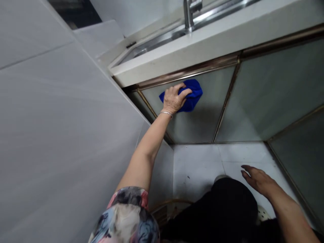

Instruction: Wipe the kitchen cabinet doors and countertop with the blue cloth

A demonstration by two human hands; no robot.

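Note:
A bright blue cloth lies bunched against a pale, frosted-looking cabinet door under the counter. My left hand grips it from above with curled fingers and presses it to the upper part of the door; the palm side is hidden. A thin bangle circles that wrist. Lower right, beside my bent knee, my right hand hangs above the floor, fingers stretched out and holding nothing.
Above the doors runs a white countertop with a steel sink and a faucet. A tiled wall closes off the left side. More framed panels continue rightward. Below are white floor tiles and my dark-clothed knees.

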